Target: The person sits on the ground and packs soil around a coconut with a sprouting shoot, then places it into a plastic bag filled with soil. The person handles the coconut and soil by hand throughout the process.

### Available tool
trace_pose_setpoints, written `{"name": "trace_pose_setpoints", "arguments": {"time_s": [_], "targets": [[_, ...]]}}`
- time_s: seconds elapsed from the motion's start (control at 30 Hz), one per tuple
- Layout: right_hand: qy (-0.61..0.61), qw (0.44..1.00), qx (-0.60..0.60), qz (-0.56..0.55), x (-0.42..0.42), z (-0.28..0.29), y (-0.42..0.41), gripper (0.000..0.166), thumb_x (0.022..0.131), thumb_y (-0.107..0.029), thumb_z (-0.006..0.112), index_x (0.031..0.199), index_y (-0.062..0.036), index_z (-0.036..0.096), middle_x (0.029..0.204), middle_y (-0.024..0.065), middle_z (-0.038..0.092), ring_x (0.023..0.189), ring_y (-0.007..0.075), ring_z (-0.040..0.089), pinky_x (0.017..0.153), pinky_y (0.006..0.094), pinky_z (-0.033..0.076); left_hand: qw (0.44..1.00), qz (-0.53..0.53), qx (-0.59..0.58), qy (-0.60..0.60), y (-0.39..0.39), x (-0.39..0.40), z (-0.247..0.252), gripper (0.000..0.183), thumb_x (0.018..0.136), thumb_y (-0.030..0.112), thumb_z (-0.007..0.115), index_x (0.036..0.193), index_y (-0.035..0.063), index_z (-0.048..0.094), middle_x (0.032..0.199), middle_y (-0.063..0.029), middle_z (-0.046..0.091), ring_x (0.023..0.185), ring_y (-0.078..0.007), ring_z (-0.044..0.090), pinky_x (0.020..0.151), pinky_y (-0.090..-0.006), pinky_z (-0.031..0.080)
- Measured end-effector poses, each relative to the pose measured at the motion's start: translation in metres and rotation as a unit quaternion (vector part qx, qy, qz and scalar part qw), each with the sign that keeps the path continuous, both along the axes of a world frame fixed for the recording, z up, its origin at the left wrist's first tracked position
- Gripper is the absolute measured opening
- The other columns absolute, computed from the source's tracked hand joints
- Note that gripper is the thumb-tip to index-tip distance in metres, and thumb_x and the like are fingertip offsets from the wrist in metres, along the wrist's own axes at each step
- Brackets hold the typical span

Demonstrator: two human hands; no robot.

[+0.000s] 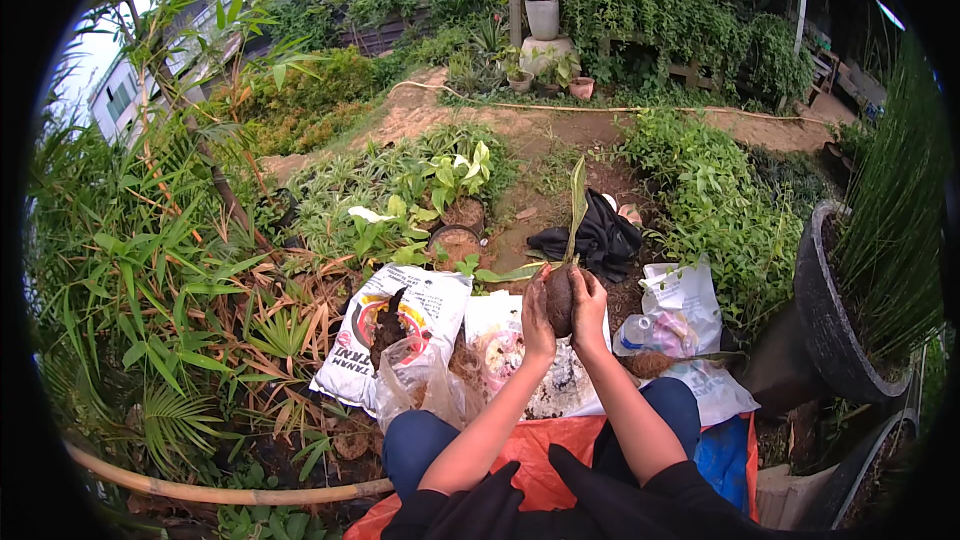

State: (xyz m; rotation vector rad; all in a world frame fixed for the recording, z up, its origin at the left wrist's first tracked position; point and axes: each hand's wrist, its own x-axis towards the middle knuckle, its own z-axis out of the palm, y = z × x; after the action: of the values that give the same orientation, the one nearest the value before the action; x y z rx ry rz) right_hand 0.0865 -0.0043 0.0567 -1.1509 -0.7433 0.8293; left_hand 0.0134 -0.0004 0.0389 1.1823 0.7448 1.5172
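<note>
Between my left hand [538, 315] and my right hand [589, 307] is a dark brown ball of soil [559, 301], pressed from both sides by the palms and fingers. A long upright green leaf [576, 210] rises from its top, and another leaf [511, 274] lies out to the left. Below the hands, a soil-stained white sack [566, 382] is spread flat. To its left lies a printed white sack [439, 300] with dark soil on top, beside a clear plastic bag [420, 382]. Brown fiber [649, 364] rests right of my right wrist.
A clear plastic bottle [634, 333] lies on white plastic at the right. Black cloth [600, 240] is beyond the hands. A large black pot [832, 307] stands at the right, a bamboo pole [225, 492] at lower left. An orange tarp [551, 457] is under me; dense plants flank both sides.
</note>
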Motion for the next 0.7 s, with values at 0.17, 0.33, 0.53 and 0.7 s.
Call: {"name": "trace_pose_setpoints", "arguments": {"time_s": [0.17,0.33,0.53,0.7], "targets": [[-0.139,0.989,0.023,0.04,0.001,0.015,-0.007,0.038,0.086,-0.024,0.056,0.111,0.0054,0.054,0.104,0.0145,0.06,0.095,0.0198,0.056,0.085,0.0292,0.041,0.99,-0.022,-0.101,-0.091,0.005,-0.006,0.003,0.047,0.092,0.039,0.04,0.125,0.0058,0.045,0.124,-0.0083,0.046,0.116,-0.0176,0.042,0.098,-0.0298,0.032],[-0.165,0.984,0.049,-0.046,-0.01,-0.001,-0.003,0.03,0.088,-0.019,0.052,0.104,0.0061,0.056,0.098,0.0107,0.061,0.089,0.0151,0.055,0.083,0.0277,0.042,0.969,-0.058,-0.151,-0.184,-0.003,0.0,0.016,0.046,0.091,0.039,0.044,0.123,0.0062,0.047,0.123,-0.0063,0.047,0.112,-0.0167,0.045,0.097,-0.0286,0.032],[-0.002,0.998,0.012,-0.067,-0.003,-0.009,0.005,0.033,0.088,-0.02,0.051,0.106,0.0078,0.055,0.101,0.0123,0.061,0.091,0.0158,0.055,0.084,0.0278,0.041,0.997,-0.051,0.018,0.048,0.014,-0.01,0.006,0.053,0.092,0.045,0.038,0.123,0.0018,0.044,0.124,-0.0095,0.046,0.114,-0.0194,0.043,0.099,-0.03,0.03],[-0.182,0.982,0.049,-0.019,-0.004,0.014,-0.007,0.034,0.089,-0.018,0.049,0.111,0.0072,0.052,0.106,0.0148,0.059,0.099,0.0187,0.054,0.09,0.0291,0.038,0.992,-0.034,-0.107,-0.06,0.008,-0.006,0.006,0.053,0.092,0.044,0.039,0.124,0.0016,0.044,0.124,-0.0109,0.046,0.115,-0.0203,0.043,0.099,-0.0305,0.03]]}}
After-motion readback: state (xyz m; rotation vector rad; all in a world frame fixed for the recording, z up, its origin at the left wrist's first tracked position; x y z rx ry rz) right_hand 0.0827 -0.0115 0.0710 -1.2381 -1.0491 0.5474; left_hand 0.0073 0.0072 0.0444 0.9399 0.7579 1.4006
